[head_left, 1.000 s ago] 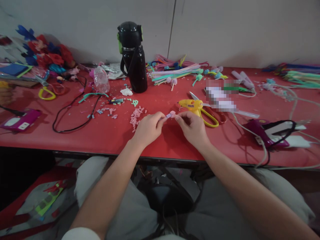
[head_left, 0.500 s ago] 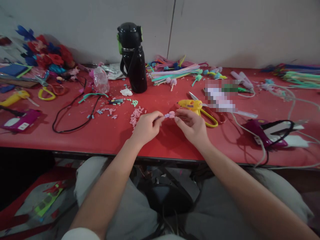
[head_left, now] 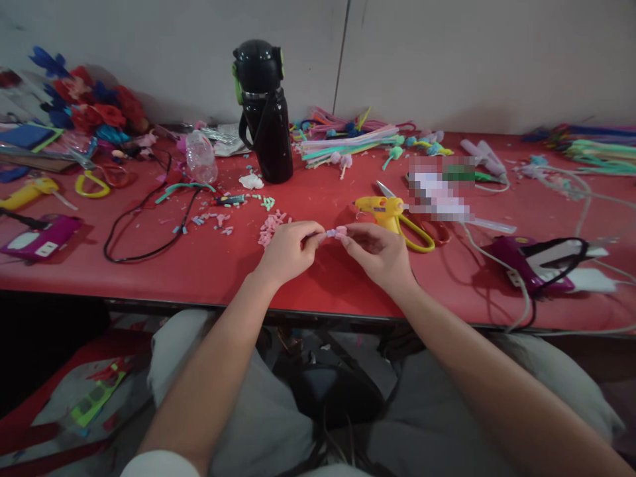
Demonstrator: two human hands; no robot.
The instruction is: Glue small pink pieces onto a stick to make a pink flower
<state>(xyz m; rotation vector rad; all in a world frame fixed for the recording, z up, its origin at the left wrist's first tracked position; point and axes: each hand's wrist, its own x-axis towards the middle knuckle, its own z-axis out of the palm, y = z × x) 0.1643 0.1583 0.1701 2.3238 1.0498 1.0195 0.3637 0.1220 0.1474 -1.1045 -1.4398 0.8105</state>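
Note:
My left hand (head_left: 288,252) pinches the lilac end of a small pink-and-lilac pipe-cleaner piece (head_left: 332,232) between thumb and fingers. At its pink end, the thumb and fingertips of my right hand (head_left: 380,255) close on it. The piece is held just above the red table, and its ends are partly hidden by my fingers. Beside my left hand lies a pile of short pink cut bits (head_left: 271,227). A yellow glue gun (head_left: 380,207) lies just behind my right hand, next to scissors (head_left: 417,235) with yellow and red handles.
A black bottle (head_left: 268,126) stands at the back. Bundles of pipe cleaners (head_left: 348,144) lie along the wall. Purple power strips (head_left: 42,238) with cords sit at both sides. A clear plastic bottle (head_left: 201,158) and a second yellow glue gun (head_left: 30,193) are on the left.
My right hand has shifted slightly left, its fingertips now closing on the pink end of the piece. My left hand keeps its pinch, almost unmoved.

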